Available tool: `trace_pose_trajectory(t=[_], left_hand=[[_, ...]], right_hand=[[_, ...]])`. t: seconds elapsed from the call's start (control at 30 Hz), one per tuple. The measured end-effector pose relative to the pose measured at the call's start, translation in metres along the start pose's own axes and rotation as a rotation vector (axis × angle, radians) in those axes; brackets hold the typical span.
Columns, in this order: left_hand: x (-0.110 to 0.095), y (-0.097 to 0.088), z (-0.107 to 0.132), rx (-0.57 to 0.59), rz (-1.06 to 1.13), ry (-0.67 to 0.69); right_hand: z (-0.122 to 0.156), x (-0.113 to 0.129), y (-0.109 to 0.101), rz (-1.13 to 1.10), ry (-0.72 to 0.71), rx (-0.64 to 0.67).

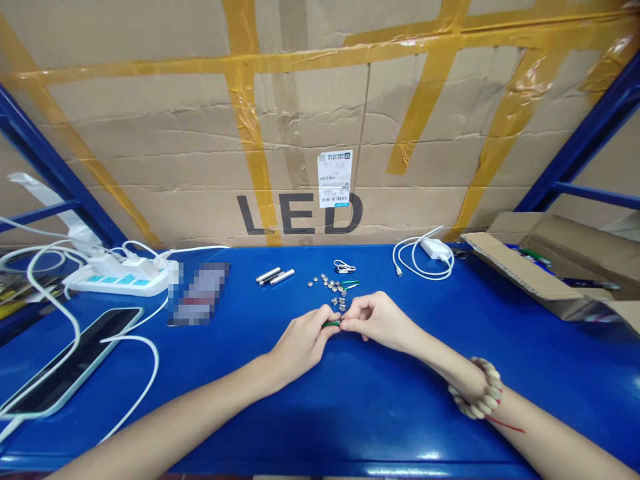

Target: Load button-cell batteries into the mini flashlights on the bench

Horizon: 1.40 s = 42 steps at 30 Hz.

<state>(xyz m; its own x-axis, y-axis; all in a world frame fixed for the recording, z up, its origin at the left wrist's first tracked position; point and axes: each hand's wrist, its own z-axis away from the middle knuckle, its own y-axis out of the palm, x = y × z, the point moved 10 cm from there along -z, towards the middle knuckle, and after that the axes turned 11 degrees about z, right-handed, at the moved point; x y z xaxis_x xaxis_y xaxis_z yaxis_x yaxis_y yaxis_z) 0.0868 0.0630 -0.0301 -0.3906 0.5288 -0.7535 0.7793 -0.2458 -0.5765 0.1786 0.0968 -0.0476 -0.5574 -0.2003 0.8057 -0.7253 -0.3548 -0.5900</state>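
Observation:
My left hand [303, 340] is closed around a small green tube [330, 324], held low above the blue table. At the tube's right end, my right hand [373, 320] pinches with thumb and forefinger; what lies between those fingertips is hidden. Just beyond the hands are several small silver discs [334, 287], like button cells, some in a short row towards my fingers. A green carabiner clip [351, 284] lies beside them, with a looped white cord [344, 267] behind. Farther left rest slim silver tubes [283, 277], side by side.
On the left stand a white power strip [150, 283] with plugs and a phone [75, 363] crossed by white cables. A blurred dark packet [203, 293] lies nearby. At the right are a charger [436, 249] with coiled cable and an open cardboard box [525, 277]. A taped carton [200, 153] forms the back.

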Motion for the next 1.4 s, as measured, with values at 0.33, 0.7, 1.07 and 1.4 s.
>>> trace_pose_trajectory(t=[0.33,0.7,1.07,1.4], left_hand=[[-0.004,-0.007,0.001,-0.086,-0.021,0.041],[-0.024,-0.013,0.002,-0.154,-0.071,0.187],[-0.026,-0.002,0.006,-0.001,0.086,0.176],[-0.026,-0.003,0.004,0.003,0.095,0.181]], right_hand=[[0.004,0.011,-0.001,-0.197,0.043,0.0],[0.004,0.013,-0.011,-0.13,0.013,0.059],[0.004,0.01,0.001,-0.204,0.016,0.166],[0.0,0.002,0.002,-0.188,0.068,0.086]])
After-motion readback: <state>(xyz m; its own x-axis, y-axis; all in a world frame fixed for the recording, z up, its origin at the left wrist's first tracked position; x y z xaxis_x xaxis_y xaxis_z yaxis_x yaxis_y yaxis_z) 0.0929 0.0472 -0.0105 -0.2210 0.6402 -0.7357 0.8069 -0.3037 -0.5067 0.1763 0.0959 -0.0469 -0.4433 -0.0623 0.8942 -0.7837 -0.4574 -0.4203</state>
